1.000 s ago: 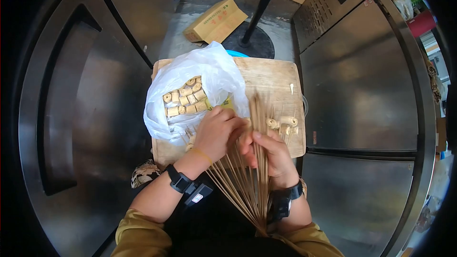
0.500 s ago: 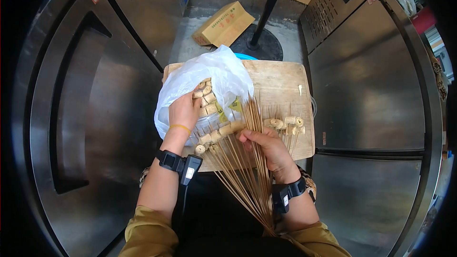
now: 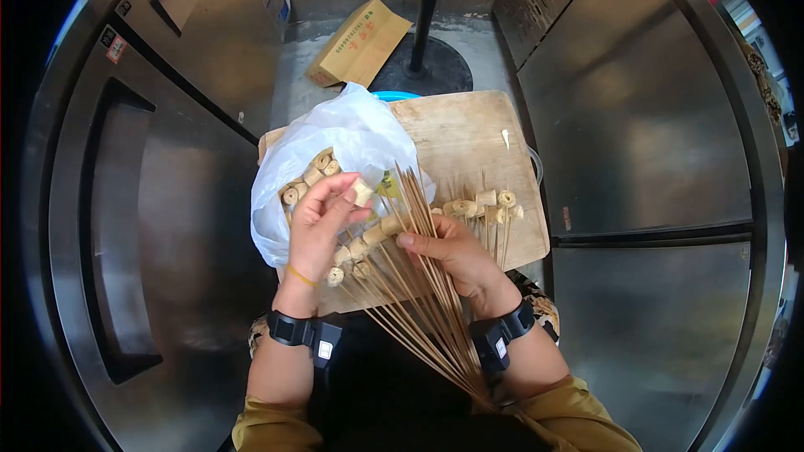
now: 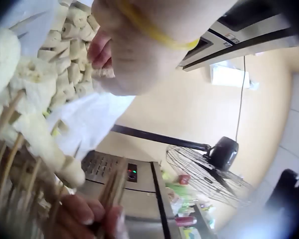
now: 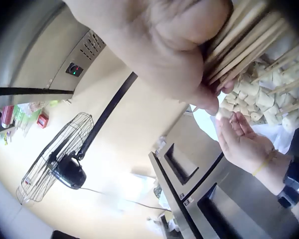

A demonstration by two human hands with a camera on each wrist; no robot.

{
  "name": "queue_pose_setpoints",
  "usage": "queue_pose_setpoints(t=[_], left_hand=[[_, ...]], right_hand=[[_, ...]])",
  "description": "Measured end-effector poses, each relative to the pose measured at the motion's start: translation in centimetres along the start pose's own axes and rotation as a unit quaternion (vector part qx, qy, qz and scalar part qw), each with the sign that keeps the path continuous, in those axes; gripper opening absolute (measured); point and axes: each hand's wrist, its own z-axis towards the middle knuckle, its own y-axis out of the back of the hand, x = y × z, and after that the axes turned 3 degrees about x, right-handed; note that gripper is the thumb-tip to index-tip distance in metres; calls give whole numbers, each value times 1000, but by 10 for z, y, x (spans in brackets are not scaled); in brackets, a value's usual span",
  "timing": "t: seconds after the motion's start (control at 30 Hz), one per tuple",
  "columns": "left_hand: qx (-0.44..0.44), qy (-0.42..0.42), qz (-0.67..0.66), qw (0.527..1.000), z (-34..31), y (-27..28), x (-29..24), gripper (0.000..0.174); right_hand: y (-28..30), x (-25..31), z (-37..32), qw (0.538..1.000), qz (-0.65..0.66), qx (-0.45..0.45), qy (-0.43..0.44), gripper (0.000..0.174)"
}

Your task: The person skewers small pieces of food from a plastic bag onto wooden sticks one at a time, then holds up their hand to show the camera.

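Roll [image 3: 362,192] is up in the left hand [image 3: 318,226], between the mouth of the bag [image 3: 360,121] and the sticks [image 3: 440,285]. Left fingers pinch it, thumb against forefinger, with much of its side bare; the light grip probably leaves both faces free and avoids squashing it. Contact with a stick: cannot tell.

Right fingers are curled round the sticks, thumb laid across the front. Points fan up and away from the person; lower ends converge towards the lap. Likely reason: one hand steadies the whole bundle while single points stay reachable.

Bag lies at the left of the bench [image 3: 469,134], open towards the left hand, so its loose rolls [image 3: 314,174] are presumably a short reach away. Threaded rolls [image 3: 374,236] form a slanting row between the hands, their sticks splayed apart, perhaps to keep neighbours from tangling. Set rolls [image 3: 486,198] lie on sticks beyond the right hand, apart from the bag.

Appearance: pinched piece pale cream-yellow, short, roughly cylindrical. Others of its kind, seen end-on, show a coiled, layered face, some with a darker centre.
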Motion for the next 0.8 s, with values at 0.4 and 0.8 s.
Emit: queue_pose_setpoints(t=[0.4,0.8], left_hand=[[13,16,-108,994,8,-6,6,32],[3,-18,-43,999,8,-7,7,31]], right_hand=[[1,-1,2,999,-24,19,19,11],[-10,1,0,995,-91,-27,21,10]])
